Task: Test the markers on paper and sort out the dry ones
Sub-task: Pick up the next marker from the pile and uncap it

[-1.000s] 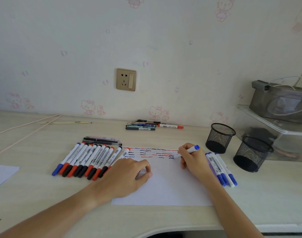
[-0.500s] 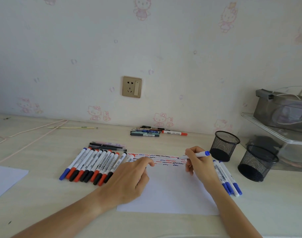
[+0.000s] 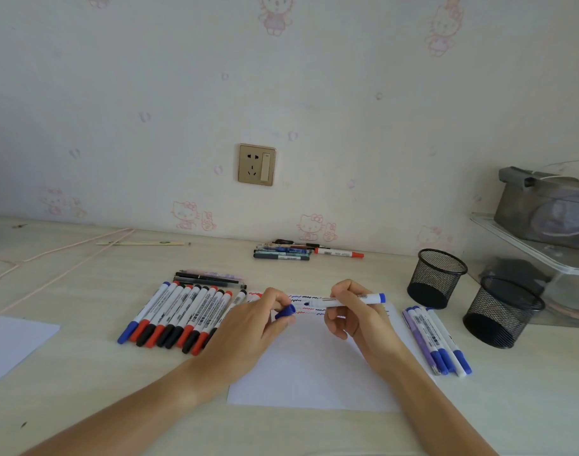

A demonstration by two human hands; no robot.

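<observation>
We have lifted the white marker with the blue end [image 3: 345, 301] off the white sheet of paper [image 3: 311, 366]; our right hand [image 3: 355, 315] now holds it level, tip facing the blue cap [image 3: 285, 311] pinched in our left hand [image 3: 248, 327], which has risen from the sheet.

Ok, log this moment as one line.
step: recapping | right hand: holds blue marker level above paper | left hand: pinches blue cap near tip | cap: off
</observation>
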